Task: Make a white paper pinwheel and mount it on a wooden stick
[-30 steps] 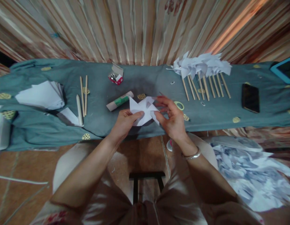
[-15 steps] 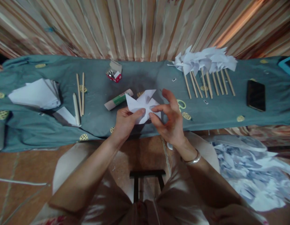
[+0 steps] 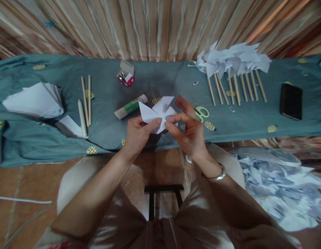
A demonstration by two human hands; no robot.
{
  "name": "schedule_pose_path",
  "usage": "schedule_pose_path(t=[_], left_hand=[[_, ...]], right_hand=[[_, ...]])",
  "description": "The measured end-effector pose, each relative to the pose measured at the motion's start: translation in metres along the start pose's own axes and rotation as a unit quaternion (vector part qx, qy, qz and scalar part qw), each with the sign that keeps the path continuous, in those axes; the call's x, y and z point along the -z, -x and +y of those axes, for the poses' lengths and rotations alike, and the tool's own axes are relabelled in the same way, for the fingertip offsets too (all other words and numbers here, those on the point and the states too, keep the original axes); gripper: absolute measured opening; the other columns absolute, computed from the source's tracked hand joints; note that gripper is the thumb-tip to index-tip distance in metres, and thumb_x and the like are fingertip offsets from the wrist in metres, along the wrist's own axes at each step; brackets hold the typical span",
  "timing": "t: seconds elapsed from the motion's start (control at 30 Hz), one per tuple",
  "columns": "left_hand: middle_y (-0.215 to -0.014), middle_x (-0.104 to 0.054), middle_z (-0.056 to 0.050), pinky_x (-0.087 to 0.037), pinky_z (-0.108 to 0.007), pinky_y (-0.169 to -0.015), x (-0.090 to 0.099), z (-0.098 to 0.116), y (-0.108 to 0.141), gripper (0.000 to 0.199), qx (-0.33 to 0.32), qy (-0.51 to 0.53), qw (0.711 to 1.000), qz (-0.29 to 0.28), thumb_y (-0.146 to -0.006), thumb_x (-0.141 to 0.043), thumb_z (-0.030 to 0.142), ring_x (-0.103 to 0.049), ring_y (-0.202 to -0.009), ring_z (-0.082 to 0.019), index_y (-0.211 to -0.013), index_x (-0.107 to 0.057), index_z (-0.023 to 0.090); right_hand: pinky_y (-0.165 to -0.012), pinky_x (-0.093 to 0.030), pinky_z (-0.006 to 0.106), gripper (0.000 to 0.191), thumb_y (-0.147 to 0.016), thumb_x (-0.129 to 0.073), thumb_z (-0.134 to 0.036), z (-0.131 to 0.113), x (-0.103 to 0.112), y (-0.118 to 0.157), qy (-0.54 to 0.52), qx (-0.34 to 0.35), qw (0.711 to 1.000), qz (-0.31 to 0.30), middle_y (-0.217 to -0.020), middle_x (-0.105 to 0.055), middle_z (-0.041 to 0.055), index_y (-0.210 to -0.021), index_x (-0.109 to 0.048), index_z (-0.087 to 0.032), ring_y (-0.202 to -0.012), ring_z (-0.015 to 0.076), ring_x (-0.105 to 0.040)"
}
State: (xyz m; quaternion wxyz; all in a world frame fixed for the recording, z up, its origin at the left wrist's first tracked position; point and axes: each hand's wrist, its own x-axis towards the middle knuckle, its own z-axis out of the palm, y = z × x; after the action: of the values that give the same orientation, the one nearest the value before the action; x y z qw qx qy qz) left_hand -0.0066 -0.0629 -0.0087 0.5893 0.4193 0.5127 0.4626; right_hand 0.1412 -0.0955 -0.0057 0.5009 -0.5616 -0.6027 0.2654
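Observation:
A white folded paper pinwheel (image 3: 160,112) is held over the front of the cloth-covered table. My left hand (image 3: 139,133) is closed on its left side, thumb on top near the centre. My right hand (image 3: 190,131) pinches at the pinwheel's centre with thumb and index finger, its other fingers raised; anything small between those fingertips is hidden. Behind the pinwheel, to the left, lies a green and white glue stick (image 3: 130,107). Green-handled scissors (image 3: 202,113) lie just right of my right hand. A small open red box (image 3: 125,74) holds shiny metal bits.
Finished pinwheels (image 3: 233,61) on wooden sticks lie at the back right, a black phone (image 3: 291,101) beyond them. Stacked white paper (image 3: 36,102) and loose sticks (image 3: 89,100) lie left. A bag of white paper pieces (image 3: 282,190) stands on the floor at right.
The camera view has shifted slightly. The right hand's raised fingers have curled closer to the pinwheel, which tilts a little differently. Both hands remain at the paper.

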Motion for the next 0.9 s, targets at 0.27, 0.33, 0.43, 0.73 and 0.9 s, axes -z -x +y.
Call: schedule_pose_path(t=[0.27,0.33,0.43,0.73,0.9], left_hand=[[-0.074,-0.074,0.000,-0.055,-0.031,-0.067,0.0005,-0.0004,0.0001,0.017,-0.006,-0.003,1.000,-0.001,-0.063,-0.082,0.033,-0.065,-0.067,-0.017,-0.073,-0.076,0.020],[-0.074,-0.075,-0.001,-0.055,-0.031,-0.067,0.0005,0.0002,0.0004,0.019,-0.006,-0.015,1.000,0.003,-0.063,-0.082,0.034,-0.065,-0.068,-0.017,-0.073,-0.076,0.019],[-0.074,-0.074,-0.001,-0.054,-0.030,-0.068,0.0009,0.0009,0.0009,0.017,-0.010,-0.019,1.000,-0.001,-0.064,-0.081,0.032,-0.065,-0.068,-0.017,-0.074,-0.077,0.018],[-0.069,-0.073,0.000,-0.051,-0.027,-0.063,0.0012,-0.0012,-0.0004,0.014,-0.025,0.001,1.000,-0.007,-0.063,-0.082,0.029,-0.062,-0.064,-0.014,-0.070,-0.076,0.018],[-0.070,-0.073,0.000,-0.050,-0.026,-0.064,0.0004,-0.0004,0.0001,0.014,-0.019,0.026,0.999,-0.001,-0.061,-0.083,0.028,-0.062,-0.064,-0.014,-0.070,-0.077,0.018]], right_hand=[[-0.109,-0.047,0.045,0.005,-0.081,-0.071,-0.024,0.0017,0.0000,0.0002,-0.012,-0.005,1.000,-0.007,-0.144,-0.050,0.0050,-0.079,-0.067,-0.023,-0.136,0.0243,-0.048],[-0.109,-0.047,0.044,0.005,-0.082,-0.070,-0.023,0.0021,-0.0002,0.0003,-0.019,-0.002,1.000,-0.009,-0.144,-0.050,0.0049,-0.079,-0.067,-0.023,-0.136,0.0238,-0.048],[-0.112,-0.044,0.045,0.004,-0.082,-0.069,-0.021,0.0035,-0.0004,0.0002,-0.027,0.007,1.000,-0.014,-0.144,-0.050,0.0049,-0.080,-0.067,-0.023,-0.135,0.0242,-0.049],[-0.110,-0.045,0.047,0.004,-0.082,-0.070,-0.024,0.0055,-0.0004,0.0000,-0.050,0.001,0.998,-0.022,-0.142,-0.052,0.0031,-0.078,-0.068,-0.023,-0.133,0.0258,-0.051],[-0.114,-0.038,0.045,0.003,-0.080,-0.071,-0.023,0.0046,-0.0008,-0.0007,-0.084,-0.013,0.996,-0.019,-0.141,-0.054,0.0040,-0.077,-0.070,-0.023,-0.137,0.0254,-0.047]])
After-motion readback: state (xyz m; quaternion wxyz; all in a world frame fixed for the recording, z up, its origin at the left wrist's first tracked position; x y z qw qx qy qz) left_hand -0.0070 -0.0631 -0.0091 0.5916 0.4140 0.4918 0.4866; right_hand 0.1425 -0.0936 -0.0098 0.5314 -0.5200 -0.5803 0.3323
